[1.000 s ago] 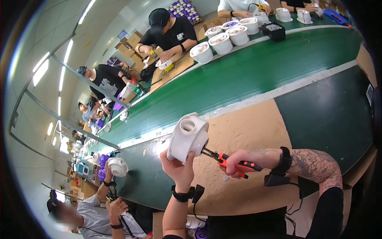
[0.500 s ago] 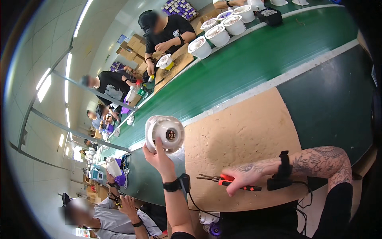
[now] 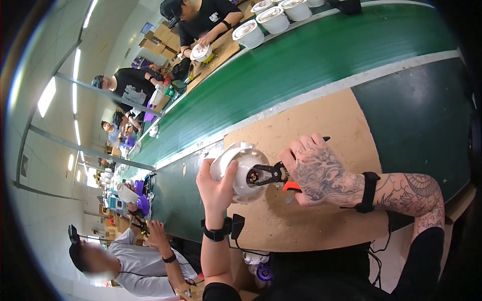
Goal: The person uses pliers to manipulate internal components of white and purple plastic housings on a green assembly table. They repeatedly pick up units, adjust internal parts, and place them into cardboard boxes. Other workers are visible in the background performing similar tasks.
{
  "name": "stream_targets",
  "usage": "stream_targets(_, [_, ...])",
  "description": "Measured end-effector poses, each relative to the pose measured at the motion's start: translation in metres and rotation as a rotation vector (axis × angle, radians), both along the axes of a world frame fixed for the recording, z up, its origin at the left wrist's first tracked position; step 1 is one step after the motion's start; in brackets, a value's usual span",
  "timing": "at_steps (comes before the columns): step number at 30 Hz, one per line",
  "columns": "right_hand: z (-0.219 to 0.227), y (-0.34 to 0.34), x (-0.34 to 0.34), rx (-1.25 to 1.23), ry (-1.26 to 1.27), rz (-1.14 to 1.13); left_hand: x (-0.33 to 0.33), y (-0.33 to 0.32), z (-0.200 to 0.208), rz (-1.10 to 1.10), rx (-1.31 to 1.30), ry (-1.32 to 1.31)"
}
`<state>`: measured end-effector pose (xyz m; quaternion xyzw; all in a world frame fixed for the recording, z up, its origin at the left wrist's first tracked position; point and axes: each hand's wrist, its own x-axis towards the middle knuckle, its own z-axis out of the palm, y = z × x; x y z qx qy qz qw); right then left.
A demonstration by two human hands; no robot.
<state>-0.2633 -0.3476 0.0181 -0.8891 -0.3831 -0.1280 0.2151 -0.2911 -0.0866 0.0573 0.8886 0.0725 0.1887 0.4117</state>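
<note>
My left hand (image 3: pixel 215 188) grips a round white plastic housing (image 3: pixel 244 163) by its left side, thumb across the front. A dark opening with small copper-coloured parts shows in the housing's middle. My right hand (image 3: pixel 319 170) is closed around pliers (image 3: pixel 271 174) with red and black handles. The black jaws of the pliers reach to the opening in the housing; whether they grip a part in there, I cannot tell. Both hands are above a brown cardboard sheet (image 3: pixel 326 226).
The cardboard lies on a dark green table (image 3: pixel 416 120). Beyond it runs a green conveyor belt (image 3: pixel 321 60), with white round housings (image 3: pixel 248 34) along its far edge. A co-worker (image 3: pixel 208 25) handles a similar piece across the belt; another (image 3: pixel 125 261) sits at my left.
My right hand has lifted the pliers off the cardboard and brought their jaws to the housing's opening. My left hand has shifted the housing to the right, its thumb now across the front.
</note>
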Motion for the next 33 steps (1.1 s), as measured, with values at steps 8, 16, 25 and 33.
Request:
stream_targets(8, [-0.005, 0.0, 0.0, -0.034, 0.05, -0.038, 0.006, -0.007, -0.007, 0.003, 0.013, -0.047])
stream_targets(16, [-0.011, -0.001, -0.005, 0.003, 0.007, -0.086, 0.008, -0.017, -0.014, 0.012, 0.071, -0.083])
stream_targets(25, [-0.009, 0.003, -0.008, -0.032, -0.006, -0.13, 0.002, -0.035, -0.007, 0.059, 0.135, -0.08])
stream_targets(33, [-0.01, 0.003, -0.01, -0.073, 0.004, -0.134, -0.001, -0.04, -0.009, 0.057, 0.156, -0.099])
